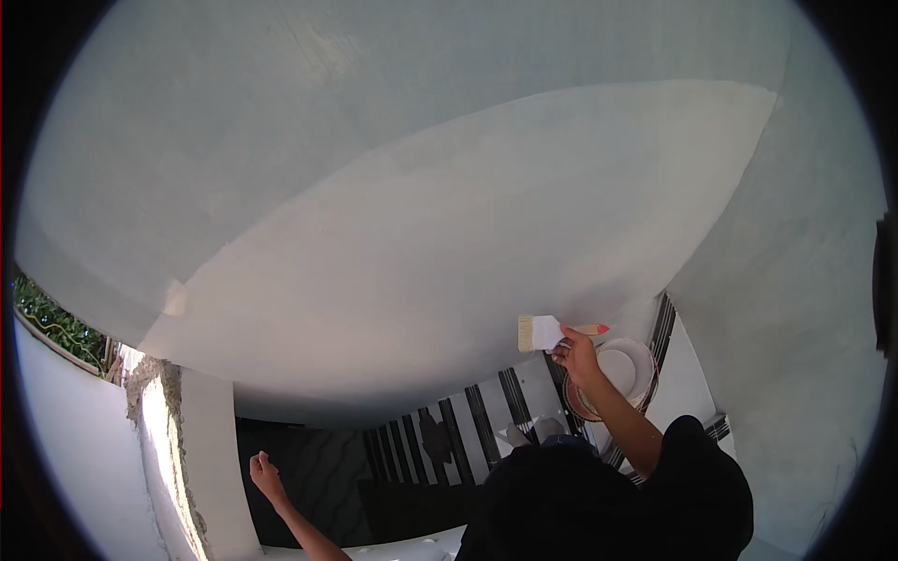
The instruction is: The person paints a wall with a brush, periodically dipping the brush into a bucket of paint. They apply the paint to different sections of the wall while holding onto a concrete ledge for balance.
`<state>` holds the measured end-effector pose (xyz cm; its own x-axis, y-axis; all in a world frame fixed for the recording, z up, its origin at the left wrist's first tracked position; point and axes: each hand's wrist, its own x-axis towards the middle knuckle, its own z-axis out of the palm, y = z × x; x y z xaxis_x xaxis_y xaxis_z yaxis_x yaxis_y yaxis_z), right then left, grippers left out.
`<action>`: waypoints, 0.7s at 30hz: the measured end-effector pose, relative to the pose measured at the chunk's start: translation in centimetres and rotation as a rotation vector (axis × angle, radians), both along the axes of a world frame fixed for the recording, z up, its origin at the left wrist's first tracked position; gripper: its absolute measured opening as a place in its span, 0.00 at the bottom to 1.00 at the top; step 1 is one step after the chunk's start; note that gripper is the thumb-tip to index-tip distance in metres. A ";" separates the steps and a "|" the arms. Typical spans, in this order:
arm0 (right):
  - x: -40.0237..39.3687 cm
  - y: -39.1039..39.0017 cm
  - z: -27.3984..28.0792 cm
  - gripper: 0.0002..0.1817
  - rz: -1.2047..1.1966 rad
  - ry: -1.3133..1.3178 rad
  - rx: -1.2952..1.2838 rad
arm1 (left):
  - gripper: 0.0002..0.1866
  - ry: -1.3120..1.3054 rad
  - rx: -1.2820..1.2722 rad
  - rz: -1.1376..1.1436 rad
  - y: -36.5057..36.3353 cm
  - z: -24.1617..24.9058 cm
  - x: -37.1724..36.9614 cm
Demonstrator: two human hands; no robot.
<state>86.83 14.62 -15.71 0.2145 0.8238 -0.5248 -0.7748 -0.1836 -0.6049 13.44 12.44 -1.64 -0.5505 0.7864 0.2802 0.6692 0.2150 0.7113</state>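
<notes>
The right hand (572,351) is closed around a broad paintbrush (545,333), gripping it where the white band meets the wooden handle; the brush lies nearly level, its pale bristles pointing left and its red-tipped handle end showing to the right of the fingers; it is in front of the lower part of a curved wall (421,262), and whether the bristles touch the surface cannot be told. The left hand (266,472) is well apart from the brush, at the lower left, raised over a dark area (304,491); its fingers look folded inward, but it is too small in view to tell how tightly they are curled or whether they hold anything.

Just beside and below the right hand stands a round container (645,360), pale at the rim and reddish lower down, partly hidden by the forearm; a staircase (479,425) with dark and white bands runs leftward from near it, beneath the brush. The wall carries a large, lighter, curved patch bordered by greyer surface above and to the right; at the far left, greenery (56,323) shows beyond a rough-edged, sunlit opening (166,449); a black sleeve (706,472) covers the right upper arm.
</notes>
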 end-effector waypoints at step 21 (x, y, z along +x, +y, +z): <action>15.6 -10.7 -10.5 0.15 0.300 -1.176 -0.546 | 0.09 -0.223 -1.050 -0.746 -4.4 -10.6 30.6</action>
